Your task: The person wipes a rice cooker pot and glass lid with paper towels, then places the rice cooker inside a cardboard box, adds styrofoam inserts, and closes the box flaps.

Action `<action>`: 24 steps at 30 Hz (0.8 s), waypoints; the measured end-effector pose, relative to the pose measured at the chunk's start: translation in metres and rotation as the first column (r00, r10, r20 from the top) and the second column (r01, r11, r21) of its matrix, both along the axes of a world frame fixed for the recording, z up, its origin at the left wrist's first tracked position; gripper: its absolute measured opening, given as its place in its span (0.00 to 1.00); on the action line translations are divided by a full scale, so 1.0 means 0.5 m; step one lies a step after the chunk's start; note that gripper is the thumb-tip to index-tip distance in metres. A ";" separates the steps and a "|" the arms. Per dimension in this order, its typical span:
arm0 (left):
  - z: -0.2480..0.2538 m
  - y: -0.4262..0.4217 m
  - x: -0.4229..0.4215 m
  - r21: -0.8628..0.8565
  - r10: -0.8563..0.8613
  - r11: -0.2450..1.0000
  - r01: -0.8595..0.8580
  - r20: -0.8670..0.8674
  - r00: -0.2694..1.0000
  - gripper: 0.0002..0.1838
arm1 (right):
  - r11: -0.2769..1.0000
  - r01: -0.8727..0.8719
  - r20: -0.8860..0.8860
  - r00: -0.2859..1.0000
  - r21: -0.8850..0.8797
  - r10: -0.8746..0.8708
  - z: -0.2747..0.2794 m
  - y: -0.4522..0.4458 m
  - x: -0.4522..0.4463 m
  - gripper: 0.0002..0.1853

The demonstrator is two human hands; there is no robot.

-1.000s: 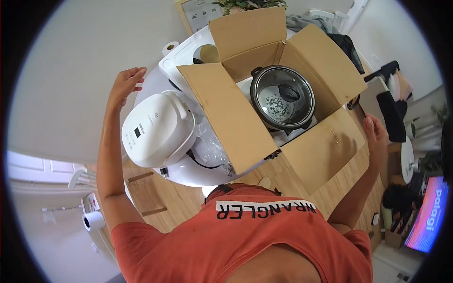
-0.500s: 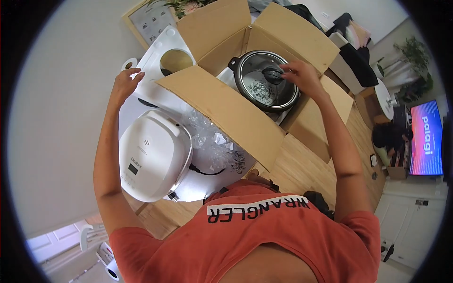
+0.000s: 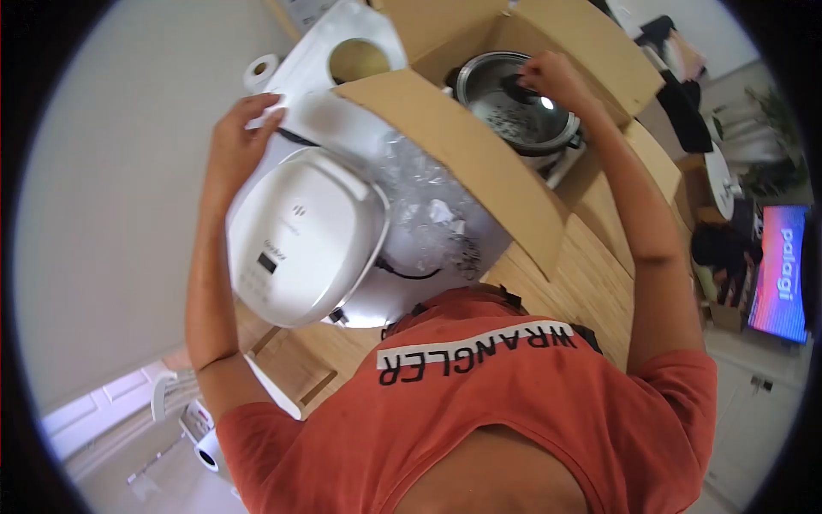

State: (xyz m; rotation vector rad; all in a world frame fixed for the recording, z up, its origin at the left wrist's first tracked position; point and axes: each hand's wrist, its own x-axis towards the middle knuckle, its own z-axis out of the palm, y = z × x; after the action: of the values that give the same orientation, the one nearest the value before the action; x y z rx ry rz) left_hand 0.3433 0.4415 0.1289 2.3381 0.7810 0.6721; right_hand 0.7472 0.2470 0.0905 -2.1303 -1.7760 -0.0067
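My right hand (image 3: 555, 79) is closed round the black knob of a glass pot lid (image 3: 505, 107). Beneath the lid is a dark-rimmed pot (image 3: 561, 144) inside an open cardboard box (image 3: 454, 146); whether lid and rim touch, I cannot tell. Green-and-white patterning shows through the glass. At the left, my left hand (image 3: 244, 133) is open, fingertips and thumb apart, close to the edge of a white foam piece (image 3: 338, 116) with a round hole. Just below that hand sits a white rice cooker (image 3: 308, 236) with a small dark display.
Crumpled clear plastic wrap (image 3: 419, 201) and a black cord (image 3: 407, 272) lie between cooker and box. A paper roll (image 3: 260, 74) stands by the wall. A person (image 3: 723, 253) is at the far right near a lit screen (image 3: 781, 270). A wooden chair (image 3: 295, 373) stands below the table.
My right hand's fingers have closed round the lid's knob, and the lid looks more tilted. My left hand has turned slightly, fingers reaching to the foam's edge. The whole view has shifted.
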 end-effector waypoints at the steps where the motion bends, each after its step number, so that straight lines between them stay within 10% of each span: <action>1: 0.008 -0.025 -0.009 -0.055 -0.014 0.998 0.017 0.055 0.998 0.13 | 0.996 0.051 -0.037 0.998 -0.072 -0.054 -0.005 0.002 0.009 0.07; 8: -0.018 0.074 -0.088 0.128 0.262 0.957 -0.260 -0.001 0.965 0.10 | 0.964 0.165 -0.260 0.941 -0.210 -0.218 0.035 -0.028 -0.014 0.16; 14: -0.190 0.345 -0.014 0.325 0.313 0.897 -0.299 0.010 0.950 0.13 | 0.997 0.043 -0.189 0.982 0.066 -0.030 0.065 -0.037 -0.045 0.16; 21: -0.338 0.535 0.100 0.429 0.317 0.891 -0.150 -0.349 0.882 0.30 | 0.991 0.042 -0.235 0.972 0.126 -0.011 0.234 0.000 -0.172 0.08; 24: -0.366 0.553 0.125 0.535 0.484 0.823 -0.190 -0.486 0.728 0.23 | 0.985 0.022 -0.311 0.950 0.169 0.032 0.276 0.039 -0.208 0.06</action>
State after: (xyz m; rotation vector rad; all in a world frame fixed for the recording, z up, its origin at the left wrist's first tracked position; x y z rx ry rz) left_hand 0.4058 0.7178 -0.0541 2.9220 1.5294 0.2315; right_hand 0.6434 0.2667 0.2283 -1.8861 -1.5375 0.1660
